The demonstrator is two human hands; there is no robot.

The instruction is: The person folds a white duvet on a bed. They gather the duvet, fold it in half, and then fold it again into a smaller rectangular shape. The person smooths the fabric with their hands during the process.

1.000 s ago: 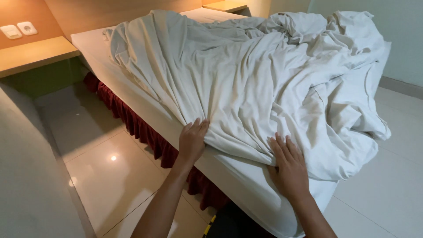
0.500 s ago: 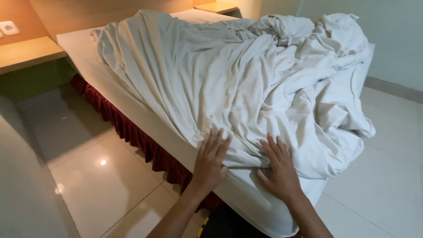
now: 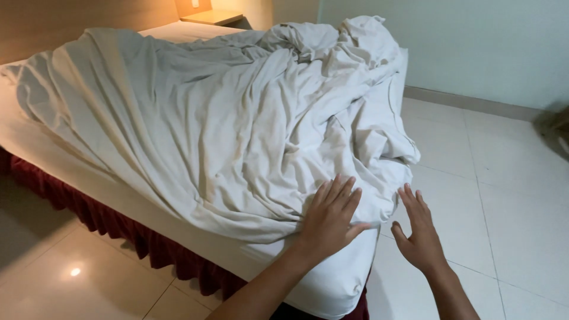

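Sliding toward the mattress's foot corner, the left hand (image 3: 329, 216) now lies flat, fingers spread, on the crumpled white cotton sheet (image 3: 237, 124), while the right hand (image 3: 418, 231) has lifted off, open, beside that corner.

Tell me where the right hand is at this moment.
In the head view the right hand hangs open in the air past the bed's corner, over the tiled floor, just right of the left hand lying flat on the crumpled white sheet.

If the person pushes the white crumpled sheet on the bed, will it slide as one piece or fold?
The white sheet is probably floppy: it lies in deep wrinkles and bunches. Under the flat left hand it would likely fold rather than slide whole. It looks light, hanging over the mattress corner.
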